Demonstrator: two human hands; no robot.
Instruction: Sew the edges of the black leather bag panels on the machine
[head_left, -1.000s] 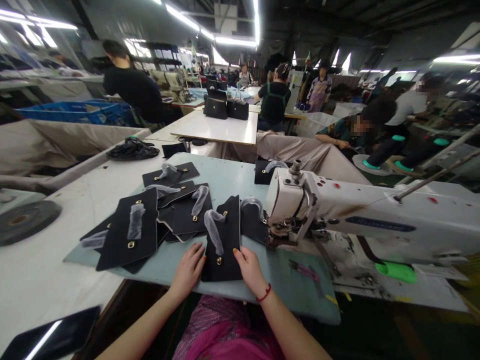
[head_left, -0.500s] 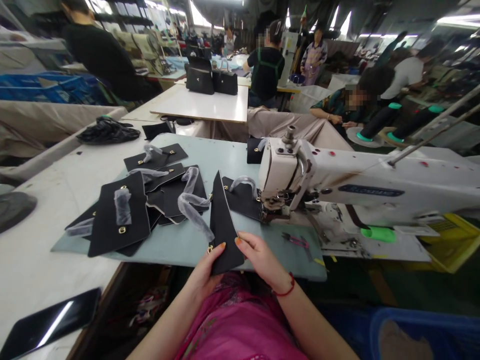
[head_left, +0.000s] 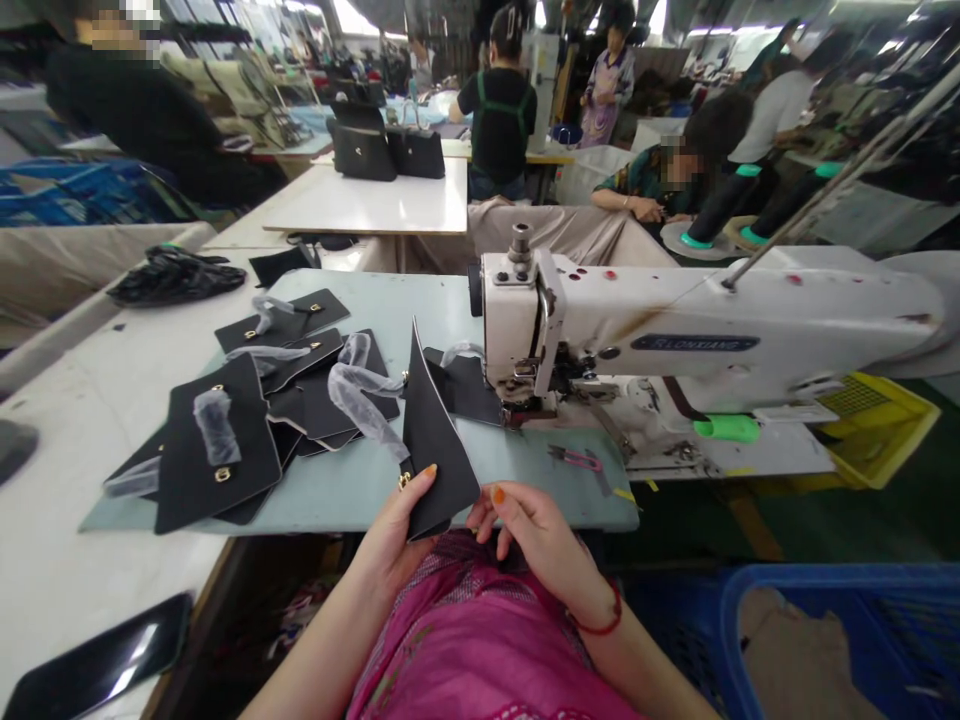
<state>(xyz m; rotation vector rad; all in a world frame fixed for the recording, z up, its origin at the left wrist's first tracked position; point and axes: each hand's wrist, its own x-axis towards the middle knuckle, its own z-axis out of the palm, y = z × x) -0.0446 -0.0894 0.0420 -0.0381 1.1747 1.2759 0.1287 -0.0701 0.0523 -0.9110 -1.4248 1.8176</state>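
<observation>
Pinching black flap (head_left: pixel 431 440) upright with left hand (head_left: pixel 394 530) thumb and fingers at table (head_left: pixel 540 490)'s near edge, resting right hand (head_left: pixel 544 535) just beside it, fingers loosely curled.

Black flap (head_left: pixel 435 440) (gold clasp), white sewing machine (head_left: pixel 697 330), pale-green tabletop (head_left: pixel 360 480)

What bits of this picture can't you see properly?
Head view:
- Gold clasp on the black piece: partly covered by the left hand.
- Right hand: whether it grips the piece, its curled fingers hide.
- Machine label: too small to read.
- Phone: cut off by the bottom edge.
- Blue crate: cut off by the corner.
</observation>
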